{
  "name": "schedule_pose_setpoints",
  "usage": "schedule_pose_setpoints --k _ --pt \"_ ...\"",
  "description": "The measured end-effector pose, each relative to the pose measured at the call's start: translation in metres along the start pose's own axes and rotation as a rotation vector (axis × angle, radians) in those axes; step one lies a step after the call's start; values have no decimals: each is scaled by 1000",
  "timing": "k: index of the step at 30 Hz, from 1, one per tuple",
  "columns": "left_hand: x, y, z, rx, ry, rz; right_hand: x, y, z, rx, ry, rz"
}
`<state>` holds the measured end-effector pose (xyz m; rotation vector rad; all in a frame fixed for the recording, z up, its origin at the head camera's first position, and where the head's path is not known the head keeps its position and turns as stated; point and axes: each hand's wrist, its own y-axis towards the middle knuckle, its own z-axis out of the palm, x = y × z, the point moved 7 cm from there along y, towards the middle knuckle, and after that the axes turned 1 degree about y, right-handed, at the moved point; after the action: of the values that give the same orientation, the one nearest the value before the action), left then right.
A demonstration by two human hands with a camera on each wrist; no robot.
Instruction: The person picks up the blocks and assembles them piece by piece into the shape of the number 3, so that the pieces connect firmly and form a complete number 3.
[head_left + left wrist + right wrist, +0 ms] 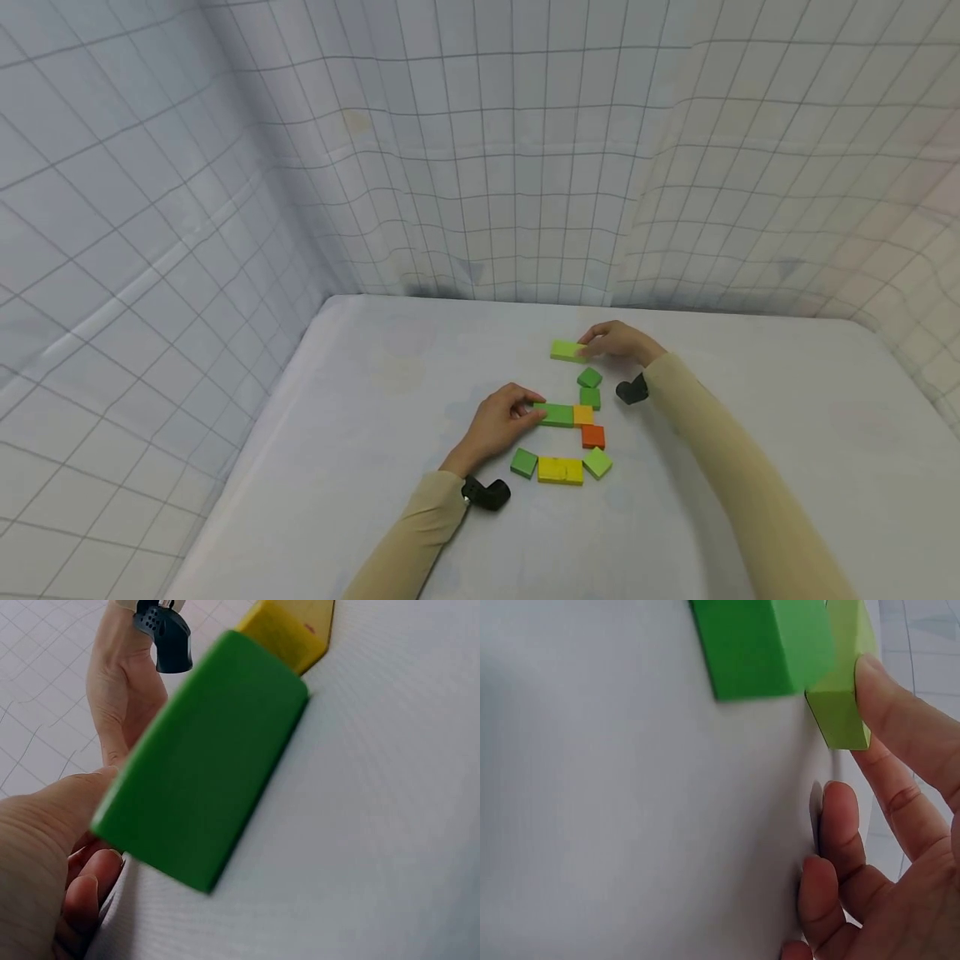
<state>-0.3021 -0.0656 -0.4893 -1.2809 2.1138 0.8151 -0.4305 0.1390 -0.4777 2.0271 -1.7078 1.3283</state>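
Observation:
On the white-covered table, my left hand (pixel 501 423) pinches the left end of a long green block (pixel 557 415). In the left wrist view the green block (pixel 206 761) hides part of the fingers. Farther back, my right hand (pixel 619 340) grips the right end of a long lime-green block (pixel 567 351) between thumb and finger. The right wrist view shows that lime block (pixel 840 716) at the fingertips, with the other fingers curled near the cloth. An orange-yellow block (pixel 582 416) adjoins the right end of the long green block.
Two small green blocks, one turned (pixel 589 377) and one square (pixel 590 398), lie between the hands. An orange-red block (pixel 593 437) sits below the orange-yellow one. Nearest me, a yellow block (pixel 560 471) has a green block (pixel 524 462) and a lime block (pixel 597 462) beside it.

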Motion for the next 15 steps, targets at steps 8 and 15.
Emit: schedule_pose_setpoints --k 8,15 --pt "2 0 2 -2 5 8 0 -1 10 27 30 27" --pt "2 0 1 -6 9 21 -3 -1 14 52 24 22"
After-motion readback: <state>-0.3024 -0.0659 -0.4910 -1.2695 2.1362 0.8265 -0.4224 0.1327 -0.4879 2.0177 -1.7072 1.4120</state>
